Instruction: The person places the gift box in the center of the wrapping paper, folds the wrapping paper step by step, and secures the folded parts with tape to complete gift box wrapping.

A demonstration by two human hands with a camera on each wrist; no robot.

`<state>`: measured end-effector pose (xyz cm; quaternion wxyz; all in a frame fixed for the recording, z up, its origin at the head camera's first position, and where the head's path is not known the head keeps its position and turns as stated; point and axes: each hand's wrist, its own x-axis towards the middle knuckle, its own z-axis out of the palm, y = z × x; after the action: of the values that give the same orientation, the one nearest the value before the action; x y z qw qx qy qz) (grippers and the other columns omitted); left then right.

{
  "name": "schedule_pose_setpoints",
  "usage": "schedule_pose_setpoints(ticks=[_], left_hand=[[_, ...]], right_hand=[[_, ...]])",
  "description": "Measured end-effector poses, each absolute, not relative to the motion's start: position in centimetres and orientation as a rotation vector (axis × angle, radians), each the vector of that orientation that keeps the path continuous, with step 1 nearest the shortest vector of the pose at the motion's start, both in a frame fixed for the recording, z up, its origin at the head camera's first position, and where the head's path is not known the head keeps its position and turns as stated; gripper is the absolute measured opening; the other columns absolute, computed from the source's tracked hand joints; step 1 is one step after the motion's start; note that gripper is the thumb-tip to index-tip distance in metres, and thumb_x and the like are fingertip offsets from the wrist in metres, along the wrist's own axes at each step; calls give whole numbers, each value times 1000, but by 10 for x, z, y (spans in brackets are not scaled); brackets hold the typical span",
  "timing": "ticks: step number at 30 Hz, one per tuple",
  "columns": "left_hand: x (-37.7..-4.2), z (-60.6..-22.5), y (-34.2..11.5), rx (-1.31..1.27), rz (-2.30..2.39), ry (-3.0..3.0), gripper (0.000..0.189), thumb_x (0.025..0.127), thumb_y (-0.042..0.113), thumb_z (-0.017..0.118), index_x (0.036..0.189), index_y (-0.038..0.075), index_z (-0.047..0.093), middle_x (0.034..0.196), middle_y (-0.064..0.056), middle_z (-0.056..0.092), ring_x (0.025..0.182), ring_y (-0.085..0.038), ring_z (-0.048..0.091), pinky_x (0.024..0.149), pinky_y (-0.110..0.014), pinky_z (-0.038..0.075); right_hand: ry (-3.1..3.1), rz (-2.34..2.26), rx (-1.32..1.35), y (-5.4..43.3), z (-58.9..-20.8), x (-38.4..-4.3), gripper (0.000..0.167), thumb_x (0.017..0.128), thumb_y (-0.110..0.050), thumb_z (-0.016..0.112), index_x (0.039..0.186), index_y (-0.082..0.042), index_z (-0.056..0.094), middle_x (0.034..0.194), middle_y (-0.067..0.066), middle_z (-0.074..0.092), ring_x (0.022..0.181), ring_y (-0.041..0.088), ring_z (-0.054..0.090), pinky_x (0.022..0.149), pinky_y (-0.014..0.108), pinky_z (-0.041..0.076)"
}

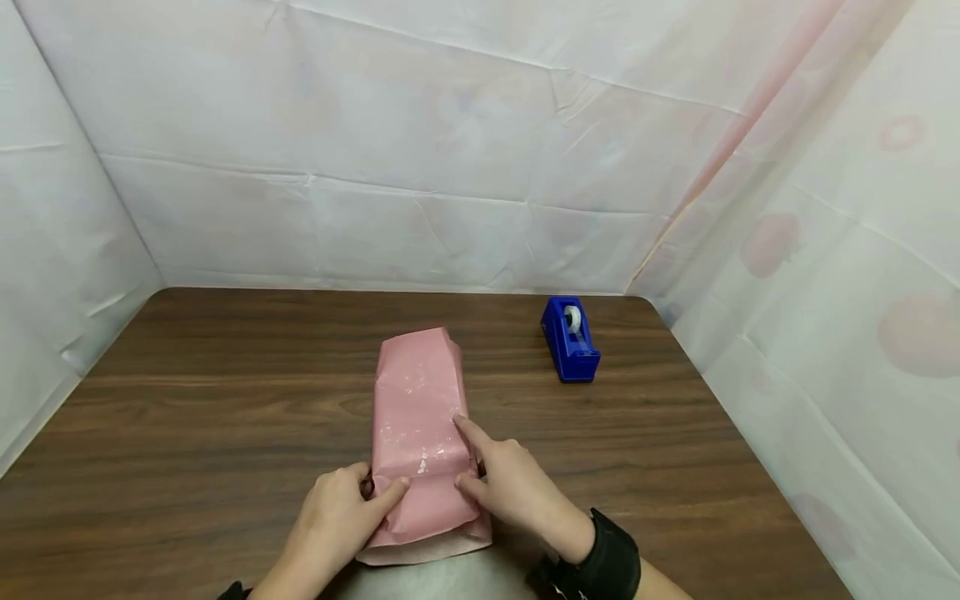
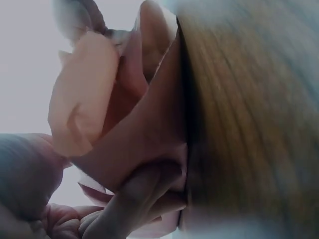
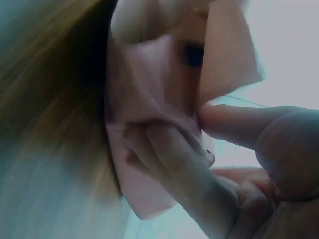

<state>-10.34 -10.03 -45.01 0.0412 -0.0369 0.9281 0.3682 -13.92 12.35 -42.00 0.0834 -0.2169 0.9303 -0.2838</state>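
A long package in glossy pink wrapping paper (image 1: 420,408) lies on the table in the head view, its loose end toward me. My left hand (image 1: 337,517) grips the near left side, thumb on top and fingers against the side. On the near right side my right hand (image 1: 517,487) pinches the paper, thumb on top, index finger stretched along the upper edge. In the left wrist view the pink paper (image 2: 144,119) gapes at its end, with a flap standing over the opening. The right wrist view shows fingertips (image 3: 164,139) pressed into the paper's side (image 3: 149,194).
A blue tape dispenser (image 1: 573,342) with a roll of clear tape stands at the back right of the brown wood-grain table (image 1: 225,400). Pale patterned sheets (image 1: 420,167) hang behind the table and on both sides.
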Motion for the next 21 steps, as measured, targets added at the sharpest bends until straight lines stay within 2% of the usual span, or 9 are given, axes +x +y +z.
schedule_pose_setpoints(ticks=[3, 6, 8, 10, 13, 16, 18, 21], left_hand=[[-102, -449, -98, -80, 1121, 2867, 36, 84, 47, 68, 73, 14, 60, 59, 4, 54, 58, -10, 49, 54, -28, 40], [-99, -447, -96, -57, 1107, 2890, 40, 85, 44, 67, 98, 6, 66, 74, -4, 66, 68, -14, 59, 62, -35, 48], [-96, -445, -95, -45, 1089, 2893, 60, 85, 45, 67, 121, -2, 60, 90, -13, 70, 77, -17, 64, 69, -41, 52], [-92, -441, -95, -42, 1064, 2862, 87, 81, 51, 68, 139, -9, 42, 100, -19, 70, 82, -19, 65, 73, -42, 53], [-84, -436, -94, -24, 1030, 2785, 123, 67, 66, 74, 150, -5, 19, 93, -12, 70, 77, -13, 62, 70, -38, 52], [-75, -434, -92, 25, 946, 2771, 143, 53, 65, 82, 152, -3, 5, 79, -1, 66, 66, -10, 57, 62, -34, 48], [-70, -437, -89, 48, 878, 2808, 137, 57, 53, 84, 151, -7, 4, 68, 1, 61, 57, -11, 54, 54, -34, 45], [-64, -442, -83, 41, 754, 2880, 110, 68, 30, 78, 144, -18, 15, 55, -2, 55, 47, -14, 50, 44, -36, 41]], right_hand=[[2798, -800, -667, 122, -421, -138, 70, 86, -19, 67, 149, -13, 36, 55, -12, 40, 44, -1, 37, 45, 19, 36], [2799, -793, -670, 122, -420, -136, 68, 89, -24, 64, 149, -12, 36, 54, -13, 36, 43, -1, 35, 43, 19, 33], [2799, -797, -679, 122, -420, -136, 66, 90, -26, 62, 149, -12, 37, 53, -13, 35, 42, -2, 34, 43, 19, 32], [2797, -805, -688, 122, -419, -137, 64, 90, -27, 62, 148, -12, 38, 52, -13, 35, 42, -2, 33, 42, 18, 31], [2786, -826, -697, 123, -418, -138, 64, 90, -27, 63, 147, -12, 39, 52, -13, 35, 42, -2, 33, 42, 18, 31], [2770, -830, -696, 123, -418, -138, 64, 89, -27, 62, 147, -13, 39, 53, -13, 36, 42, -2, 34, 42, 19, 31], [2759, -826, -688, 123, -418, -138, 64, 89, -28, 62, 147, -13, 38, 52, -13, 36, 42, -2, 34, 42, 19, 31], [2759, -811, -681, 123, -418, -138, 65, 89, -29, 61, 148, -13, 38, 52, -13, 35, 42, -2, 33, 43, 18, 30]])
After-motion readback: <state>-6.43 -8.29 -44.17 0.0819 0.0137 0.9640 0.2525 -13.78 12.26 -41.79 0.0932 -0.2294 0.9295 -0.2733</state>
